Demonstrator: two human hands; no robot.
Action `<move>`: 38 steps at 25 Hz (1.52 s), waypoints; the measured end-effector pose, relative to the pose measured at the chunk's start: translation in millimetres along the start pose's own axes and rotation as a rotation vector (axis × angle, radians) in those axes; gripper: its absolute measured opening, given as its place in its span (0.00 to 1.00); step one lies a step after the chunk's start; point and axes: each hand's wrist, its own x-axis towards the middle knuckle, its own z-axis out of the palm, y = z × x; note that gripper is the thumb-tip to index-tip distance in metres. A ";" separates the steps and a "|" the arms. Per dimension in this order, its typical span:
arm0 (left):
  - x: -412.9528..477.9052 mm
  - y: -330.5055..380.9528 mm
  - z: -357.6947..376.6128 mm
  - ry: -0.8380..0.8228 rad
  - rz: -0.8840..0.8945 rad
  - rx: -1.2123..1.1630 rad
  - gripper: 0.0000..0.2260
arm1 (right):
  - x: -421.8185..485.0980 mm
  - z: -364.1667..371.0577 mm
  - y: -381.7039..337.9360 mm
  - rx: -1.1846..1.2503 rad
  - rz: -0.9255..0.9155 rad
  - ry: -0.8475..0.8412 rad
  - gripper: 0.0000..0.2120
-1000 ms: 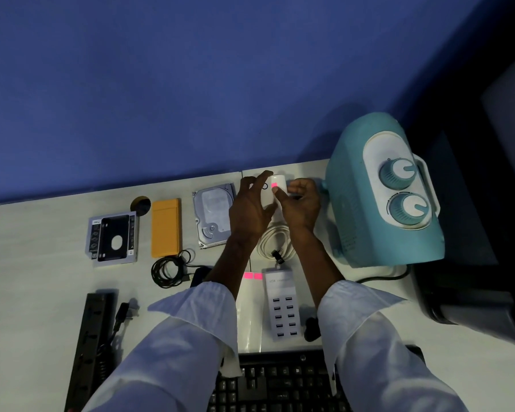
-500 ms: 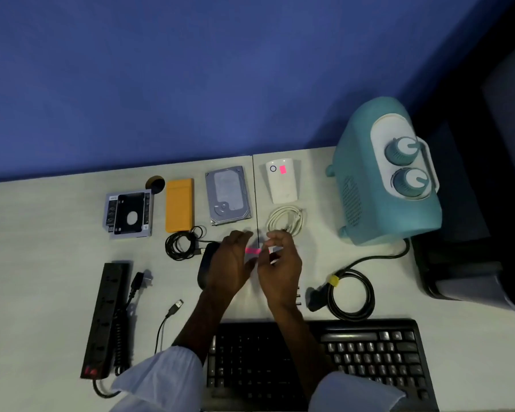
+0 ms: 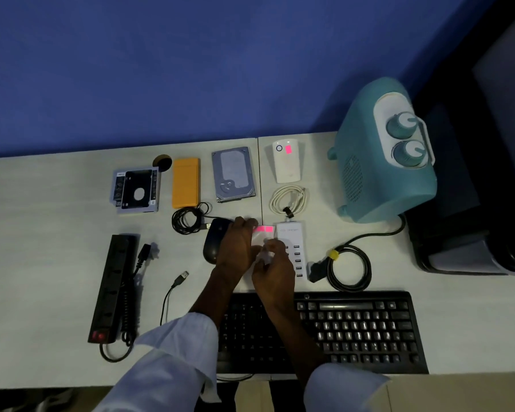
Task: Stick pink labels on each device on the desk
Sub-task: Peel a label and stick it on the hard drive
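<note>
Hands (image 3: 238, 254) meet on the pink label sheet (image 3: 264, 229) beside the mouse (image 3: 214, 243)

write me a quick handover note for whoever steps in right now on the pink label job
Left grip rests on the label sheet, which lies between the mouse and the white charger; its hold is unclear. Right grip pinches the sheet's near edge.
Done: the white device by the wall carries a pink label.
Left: no label shows on the hard drive, orange case, drive caddy, power strip, keyboard, teal heater, mouse or charger.
</note>
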 end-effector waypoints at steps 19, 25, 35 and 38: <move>4.1 -5.3 -17.2 -0.041 -0.023 -0.353 0.09 | 13.4 -7.1 -2.8 0.008 -0.079 0.040 0.16; -0.1 -12.0 -20.2 -0.060 0.021 -0.362 0.08 | 18.6 -6.1 -4.2 0.045 -0.118 0.112 0.10; -5.3 -19.6 -18.2 -0.020 0.042 -0.280 0.08 | 26.9 -8.1 1.2 0.098 -0.095 0.128 0.07; -5.5 -21.3 -15.2 0.022 0.005 -0.223 0.08 | 31.8 -8.6 -0.2 0.211 -0.001 0.146 0.06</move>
